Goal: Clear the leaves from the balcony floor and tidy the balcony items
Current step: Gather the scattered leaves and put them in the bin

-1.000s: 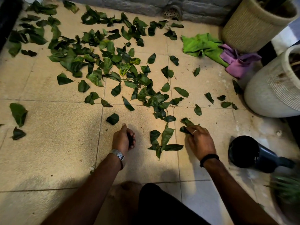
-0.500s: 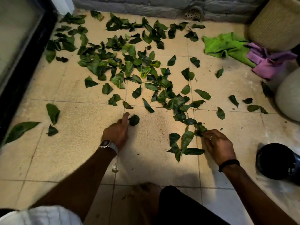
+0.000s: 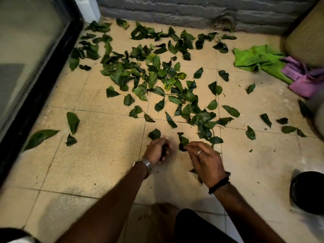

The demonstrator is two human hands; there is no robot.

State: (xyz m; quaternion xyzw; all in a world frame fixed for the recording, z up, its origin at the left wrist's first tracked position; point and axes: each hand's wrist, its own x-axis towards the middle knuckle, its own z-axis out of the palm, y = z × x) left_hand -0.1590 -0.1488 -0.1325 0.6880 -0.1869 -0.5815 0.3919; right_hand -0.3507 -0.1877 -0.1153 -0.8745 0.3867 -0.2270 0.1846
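Head view, person crouched over tiled balcony floor (image 3: 91,155). Left hand (image 3: 156,150) low over the tiles, fingers curled round something dark, apparently gathered leaf matter; one leaf (image 3: 154,134) lies just beyond its fingertips, contact unclear. Right hand (image 3: 204,161) beside it, thumb and fingers pinching a small bunch of leaves (image 3: 183,142) lifted off the floor; more leaf edges show beneath the palm. Scattered leaves (image 3: 150,76) cover the middle and far floor, densest toward the grey wall (image 3: 175,13); a few strays (image 3: 72,121) lie near the black door frame (image 3: 35,95) on the left. Green cloth (image 3: 257,58) and purple cloth (image 3: 305,78) lie crumpled, touching, at far right. Black round container (image 3: 306,192) at right edge.
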